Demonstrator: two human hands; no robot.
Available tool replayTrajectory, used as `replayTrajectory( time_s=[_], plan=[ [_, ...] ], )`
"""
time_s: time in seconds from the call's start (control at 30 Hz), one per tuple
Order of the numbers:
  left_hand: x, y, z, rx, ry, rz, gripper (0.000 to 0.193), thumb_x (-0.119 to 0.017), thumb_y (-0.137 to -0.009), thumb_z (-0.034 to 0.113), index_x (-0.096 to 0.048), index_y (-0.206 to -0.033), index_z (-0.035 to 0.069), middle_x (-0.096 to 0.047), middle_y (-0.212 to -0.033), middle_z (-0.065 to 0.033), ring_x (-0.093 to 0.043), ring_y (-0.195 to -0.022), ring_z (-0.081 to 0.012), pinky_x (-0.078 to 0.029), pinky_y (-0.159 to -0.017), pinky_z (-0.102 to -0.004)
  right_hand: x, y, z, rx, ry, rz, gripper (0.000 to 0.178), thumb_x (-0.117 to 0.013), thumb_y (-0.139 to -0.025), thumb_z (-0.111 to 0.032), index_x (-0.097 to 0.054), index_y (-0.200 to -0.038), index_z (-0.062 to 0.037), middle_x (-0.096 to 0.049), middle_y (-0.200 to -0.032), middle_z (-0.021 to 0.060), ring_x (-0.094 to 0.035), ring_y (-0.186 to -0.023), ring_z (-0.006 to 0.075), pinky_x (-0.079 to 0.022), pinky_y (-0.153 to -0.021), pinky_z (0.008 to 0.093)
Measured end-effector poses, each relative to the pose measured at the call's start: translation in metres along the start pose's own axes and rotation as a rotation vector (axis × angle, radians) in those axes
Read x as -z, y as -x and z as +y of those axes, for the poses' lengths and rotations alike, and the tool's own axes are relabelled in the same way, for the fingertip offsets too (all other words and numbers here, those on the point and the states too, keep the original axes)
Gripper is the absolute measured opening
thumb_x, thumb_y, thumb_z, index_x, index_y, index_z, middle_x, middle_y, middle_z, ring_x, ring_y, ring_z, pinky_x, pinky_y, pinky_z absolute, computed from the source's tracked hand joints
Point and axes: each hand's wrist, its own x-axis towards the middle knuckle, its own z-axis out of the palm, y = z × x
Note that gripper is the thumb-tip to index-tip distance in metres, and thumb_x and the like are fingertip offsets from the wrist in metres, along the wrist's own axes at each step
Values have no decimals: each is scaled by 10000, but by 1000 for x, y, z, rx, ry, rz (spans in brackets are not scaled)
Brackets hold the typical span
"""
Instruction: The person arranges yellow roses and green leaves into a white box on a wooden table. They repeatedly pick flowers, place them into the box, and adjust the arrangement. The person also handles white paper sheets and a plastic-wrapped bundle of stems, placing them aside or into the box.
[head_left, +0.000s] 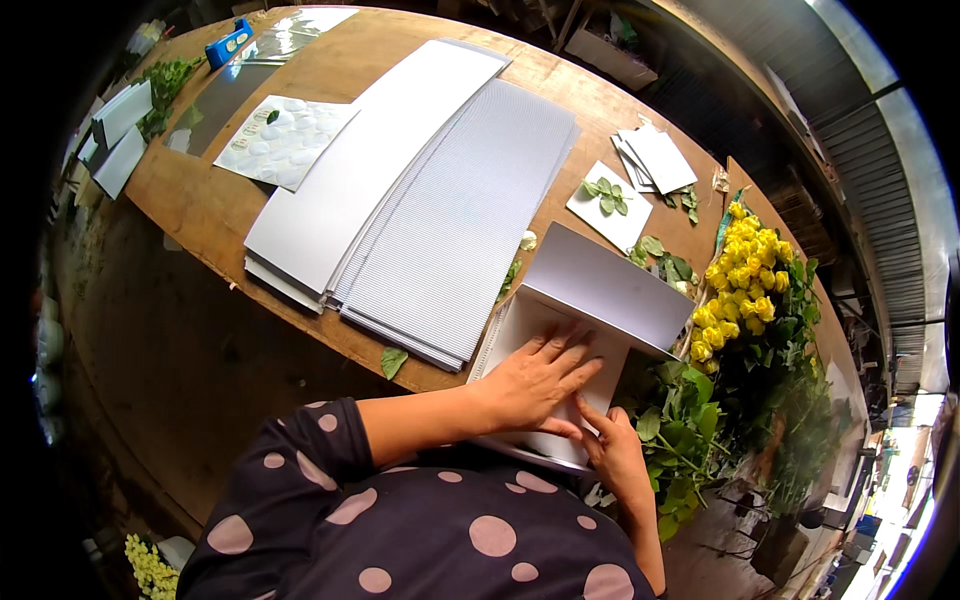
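A white corrugated sheet (518, 322) lies at the table's near edge in front of me, and a pale panel (600, 283) rises along its far side, as if folded up. My left hand (538, 385) presses flat on the white surface with its fingers spread. Close to its thumb, at the right edge of the sheet, is my right hand (612, 447). One of its fingers stretches out along the white surface, and the other fingers are partly hidden. Just left of the sheet lies a stack of ribbed translucent sheets (460, 220), with white sheets (375, 160) beside it.
Yellow roses (742, 280) with leafy stems (685, 420) lie to the right. Small white cards (660, 160) and loose leaves (607, 197) are beyond the folded panel. A sticker sheet (285, 140) and a blue tape dispenser (229, 43) sit at far left on the wooden table (190, 215).
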Motion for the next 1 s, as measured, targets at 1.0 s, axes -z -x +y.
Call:
replayTrajectory(
  time_s=[1.0],
  plan=[
    [26, -31, -30, 111, 321, -685, 691, -144, -887, 530, -220, -1334, 9, -105, -1391, -247, 2, -1306, -371, -44, -1052, -439, -90, 45, -63, 41, 450, 457, 377, -441, -835, -338, -523, -1140, -132, -460, -1213, 42, -406, -1138, 219, -252, -887, 477]
  ],
)
